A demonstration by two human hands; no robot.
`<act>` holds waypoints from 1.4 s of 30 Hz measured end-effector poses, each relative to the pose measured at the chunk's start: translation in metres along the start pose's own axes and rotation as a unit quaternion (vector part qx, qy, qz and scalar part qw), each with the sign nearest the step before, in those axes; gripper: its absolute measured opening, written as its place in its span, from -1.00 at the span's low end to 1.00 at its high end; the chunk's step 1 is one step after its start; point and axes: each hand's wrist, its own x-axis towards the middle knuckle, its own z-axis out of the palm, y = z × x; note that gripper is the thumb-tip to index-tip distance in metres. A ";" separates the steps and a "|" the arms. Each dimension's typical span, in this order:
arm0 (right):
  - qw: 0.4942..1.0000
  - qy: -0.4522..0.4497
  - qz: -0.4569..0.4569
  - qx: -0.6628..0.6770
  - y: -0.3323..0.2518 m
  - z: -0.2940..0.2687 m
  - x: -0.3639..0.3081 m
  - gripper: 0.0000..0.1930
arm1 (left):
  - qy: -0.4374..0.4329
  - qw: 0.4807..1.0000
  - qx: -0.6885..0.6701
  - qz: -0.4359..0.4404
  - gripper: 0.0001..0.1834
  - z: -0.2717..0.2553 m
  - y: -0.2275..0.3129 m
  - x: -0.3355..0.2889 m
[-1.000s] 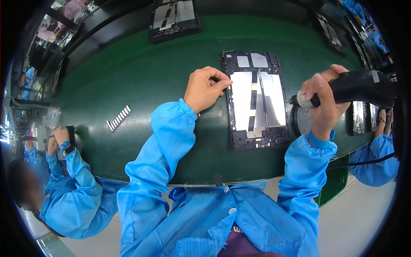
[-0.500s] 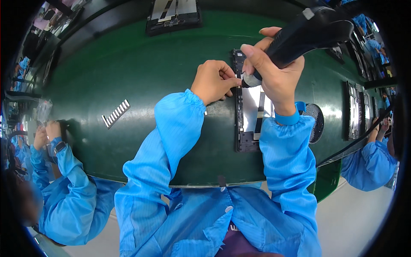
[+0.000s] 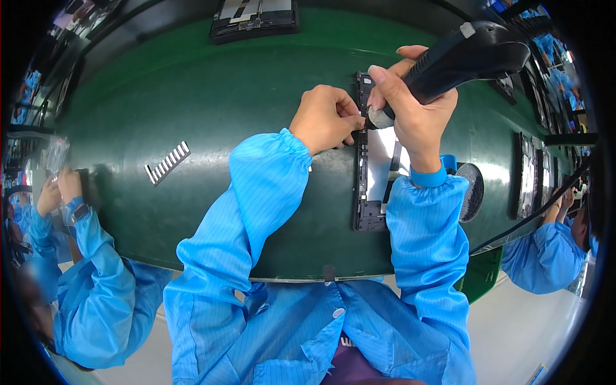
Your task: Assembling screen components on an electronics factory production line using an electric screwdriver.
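My right hand is wrapped round a thick black powered screwdriver, its nose pointing down and left. Under it lies an opened tablet-like device with a black frame and a silvery inside; its right part is hidden by my hand and sleeve. The tool's nose meets the left edge of that frame. My left hand is closed in a pinch right beside the nose, thumb and forefinger together at the frame's edge. Whatever sits between those fingertips is too small or hidden to name.
On the green table to the left rests a dark strip with several white bars. A round black mesh-like dish sits right of my right wrist. Other opened devices lie at the far edge and right. Co-workers in blue sit on both sides.
The view has shifted slightly. Both hands stay at the device's left edge, the left fingers still pinched by the screwdriver's nose. At the left, the co-worker's hands have shifted a little.
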 end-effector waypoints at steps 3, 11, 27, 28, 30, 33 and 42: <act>1.000 -0.010 0.005 -0.006 0.002 -0.001 -0.002 -0.71 | 0.002 1.000 -0.003 0.003 -0.92 0.000 -0.002 0.000; 0.998 -0.019 -0.025 -0.055 -0.002 0.010 -0.015 -0.74 | 0.000 1.000 0.000 0.023 -0.91 0.001 0.000 0.000; 0.968 0.179 -0.131 -0.115 -0.082 -0.095 -0.028 -0.63 | 0.016 0.998 0.064 -0.013 -0.50 0.005 0.002 0.002; 0.970 0.192 -0.109 -0.105 -0.085 -0.110 -0.032 -0.62 | 0.017 0.997 0.078 -0.018 -0.50 0.003 0.002 0.003; 0.971 0.214 -0.074 -0.081 -0.085 -0.139 -0.037 -0.62 | 0.017 0.997 0.076 -0.011 -0.52 0.003 0.002 0.002; 0.961 0.249 -0.090 -0.077 -0.070 -0.176 -0.043 -0.68 | 0.014 0.997 0.080 -0.001 -0.58 0.009 0.005 0.002; 0.956 0.264 -0.068 -0.110 -0.053 -0.187 -0.045 -0.71 | -0.054 0.996 -0.060 0.034 -0.76 0.004 0.001 -0.003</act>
